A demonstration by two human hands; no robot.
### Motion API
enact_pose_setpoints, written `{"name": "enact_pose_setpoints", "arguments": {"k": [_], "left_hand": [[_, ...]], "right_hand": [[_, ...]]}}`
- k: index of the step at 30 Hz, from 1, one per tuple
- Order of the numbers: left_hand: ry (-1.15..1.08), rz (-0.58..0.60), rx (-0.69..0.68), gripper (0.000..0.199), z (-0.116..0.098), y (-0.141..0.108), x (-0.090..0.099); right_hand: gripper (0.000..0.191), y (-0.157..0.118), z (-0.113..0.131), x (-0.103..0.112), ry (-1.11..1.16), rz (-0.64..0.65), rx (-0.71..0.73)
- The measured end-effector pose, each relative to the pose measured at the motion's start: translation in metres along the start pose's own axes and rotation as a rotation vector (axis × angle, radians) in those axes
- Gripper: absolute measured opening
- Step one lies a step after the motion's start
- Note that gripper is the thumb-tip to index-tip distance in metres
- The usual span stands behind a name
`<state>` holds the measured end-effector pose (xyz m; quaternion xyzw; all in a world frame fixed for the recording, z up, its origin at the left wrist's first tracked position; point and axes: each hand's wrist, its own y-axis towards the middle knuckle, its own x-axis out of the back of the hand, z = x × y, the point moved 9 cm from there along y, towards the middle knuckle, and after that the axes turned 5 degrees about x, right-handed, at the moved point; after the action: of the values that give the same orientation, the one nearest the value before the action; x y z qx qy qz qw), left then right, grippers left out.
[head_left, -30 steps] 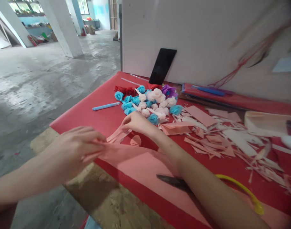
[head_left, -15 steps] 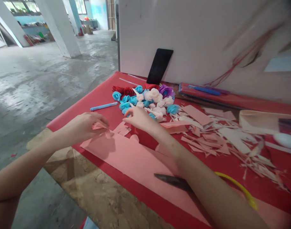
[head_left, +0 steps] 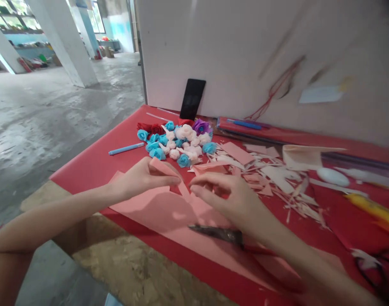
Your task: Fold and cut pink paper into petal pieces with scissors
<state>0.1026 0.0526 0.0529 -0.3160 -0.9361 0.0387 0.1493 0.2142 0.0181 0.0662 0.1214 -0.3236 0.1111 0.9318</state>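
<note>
Left hand [head_left: 140,179]: fingers clamped on pink strip [head_left: 164,167], over pink sheet [head_left: 141,207]. Right hand [head_left: 234,197], beside strip: fingers curled; cannot tell whether tips meet. Step, apparently: strip handling; next move calls for steady right-hand pinch.

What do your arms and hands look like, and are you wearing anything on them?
Both are bare: no gloves on the left hand or the right hand, and no sleeve on the left arm or right arm where they show. I see no ring, watch or bracelet. The fingernails are too blurred to describe.
</note>
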Motion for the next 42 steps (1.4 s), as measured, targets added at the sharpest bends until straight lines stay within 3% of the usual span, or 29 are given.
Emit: {"name": "enact_pose_setpoints", "arguments": {"k": [7, 14, 18, 22, 27, 30, 36, 42], "left_hand": [[-0.037, 0.084, 0.004, 0.010, -0.013, 0.009, -0.043], [-0.031, 0.258, -0.158, 0.013, -0.034, 0.008, -0.085], [0.008, 0.311, -0.255, 0.021, -0.041, 0.007, -0.100], [-0.095, 0.312, -0.256, 0.026, -0.041, 0.011, -0.100], [-0.374, 0.286, -0.192, 0.038, -0.034, 0.017, -0.092], [-0.577, 0.328, -0.131, 0.038, -0.030, 0.019, -0.094], [-0.779, 0.382, -0.074, 0.033, -0.033, 0.019, -0.098], [-0.810, 0.375, -0.133, 0.033, -0.046, 0.016, -0.083]], "right_hand": [[0.021, -0.042, -0.005, 0.012, 0.159, -0.089, -0.065], [0.019, -0.060, -0.015, 0.022, 0.319, -0.110, -0.124], [0.015, -0.061, -0.016, 0.019, 0.420, -0.078, -0.142], [0.026, -0.068, -0.026, 0.025, 0.349, -0.040, -0.183], [0.020, -0.090, -0.054, 0.026, -0.317, 0.191, -0.059], [0.027, -0.102, -0.067, 0.025, -0.559, 0.188, 0.047], [0.031, -0.111, -0.077, 0.004, -0.543, 0.338, 0.053], [0.042, -0.108, -0.080, 0.001, -0.663, 0.299, 0.067]]}}
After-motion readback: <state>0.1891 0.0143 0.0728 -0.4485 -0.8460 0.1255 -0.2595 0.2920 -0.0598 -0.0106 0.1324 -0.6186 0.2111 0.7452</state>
